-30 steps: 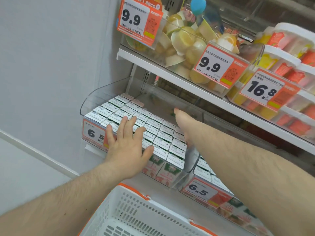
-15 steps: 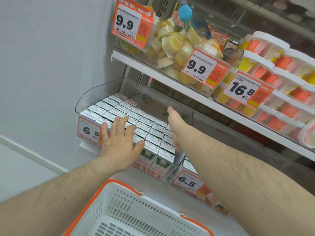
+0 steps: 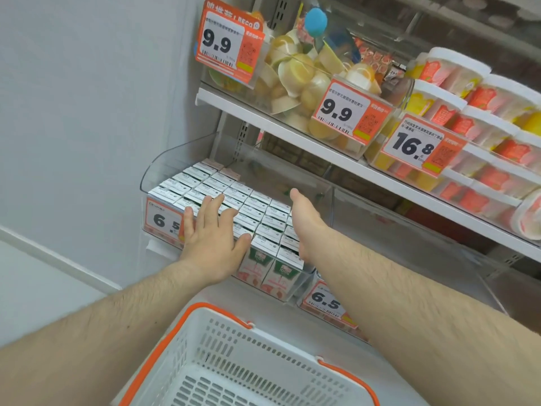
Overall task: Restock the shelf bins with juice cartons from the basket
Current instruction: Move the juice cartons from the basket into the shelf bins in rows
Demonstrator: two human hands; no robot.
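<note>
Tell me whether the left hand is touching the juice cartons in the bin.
Touching. The head view shows the left hand lying flat on the juice cartons.

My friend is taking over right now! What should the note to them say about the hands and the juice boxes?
Left hand: open, flat, fingers spread on the tops of the juice cartons at the front left of the clear bin.
Right hand: holds nothing, edge-on against the cartons on the bin's right side, thumb pointing up.
Cartons: packed upright in tight rows, filling most of the bin; a gap shows at the back right.
Basket: below the hands; the part in view holds no cartons.
Done: this bin looks nearly full.
Left: probably square up the rows, then check the next bin, price tag 6.5.
</note>
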